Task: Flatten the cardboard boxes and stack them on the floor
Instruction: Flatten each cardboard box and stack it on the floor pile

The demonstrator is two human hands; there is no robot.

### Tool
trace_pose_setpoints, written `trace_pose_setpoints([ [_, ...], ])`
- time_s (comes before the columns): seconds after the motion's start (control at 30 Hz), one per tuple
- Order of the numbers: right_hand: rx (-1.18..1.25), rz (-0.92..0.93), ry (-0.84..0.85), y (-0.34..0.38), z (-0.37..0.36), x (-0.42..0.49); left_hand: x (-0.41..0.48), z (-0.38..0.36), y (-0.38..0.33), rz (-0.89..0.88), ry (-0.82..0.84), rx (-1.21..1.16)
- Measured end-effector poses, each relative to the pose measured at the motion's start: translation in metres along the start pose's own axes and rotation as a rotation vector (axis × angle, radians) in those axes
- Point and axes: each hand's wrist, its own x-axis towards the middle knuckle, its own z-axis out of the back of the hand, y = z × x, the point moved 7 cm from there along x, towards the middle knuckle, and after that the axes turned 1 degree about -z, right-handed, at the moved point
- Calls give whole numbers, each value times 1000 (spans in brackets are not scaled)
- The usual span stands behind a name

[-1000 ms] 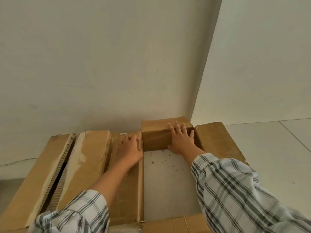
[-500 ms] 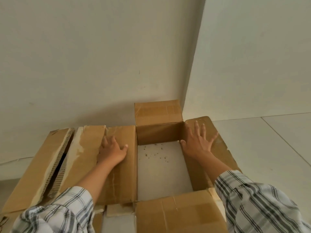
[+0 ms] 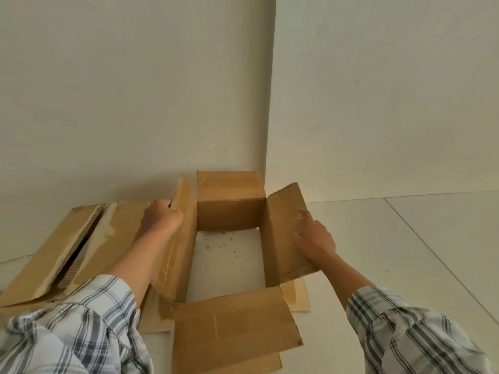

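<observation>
The open box [image 3: 229, 211] stood on the floor [image 3: 405, 252], long axis running away from the person, between both hands. The left grip [image 3: 162, 220] clamped its left flap [image 3: 186, 206]; the right grip [image 3: 314, 238] pressed loose-fingered on the right flap [image 3: 286, 211].

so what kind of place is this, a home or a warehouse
Likely a bare room corner, perhaps a home or storeroom: plain pale walls meeting at a corner, a light tiled floor, and an open cardboard box beside flattened cardboard.
</observation>
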Motion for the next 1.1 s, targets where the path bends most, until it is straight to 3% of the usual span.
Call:
trace_pose_setpoints([
  [0.2, 66, 165, -134, 26, 35, -4, -56, 28, -59, -120, -106, -26],
  [0.33, 197, 186, -169, 32, 52, -1, -97, 24, -102, -253, 51, -21],
  [0.4, 307, 184, -121, 35, 58, 3, -126, 8, -119, -328, 170, 24],
  [0.53, 606, 49, 162, 33, 49, 9, -188, -52, -135, -478, 360, 153],
  [0.67, 246, 105, 188, 22, 40, 6, -224, -109, -138, -541, 474, 237],
  [0.8, 126, 12, 159, -37, 32, 6, -243, -170, -138, -479, 818, 175],
  [0.97, 66, -149, 90, -126, 31, 7, -227, -225, -128, -517, 743, 311],
  [1.1, -37, -177, 66, -176, 23, 15, -217, -272, -125, -554, 749, 485],
])
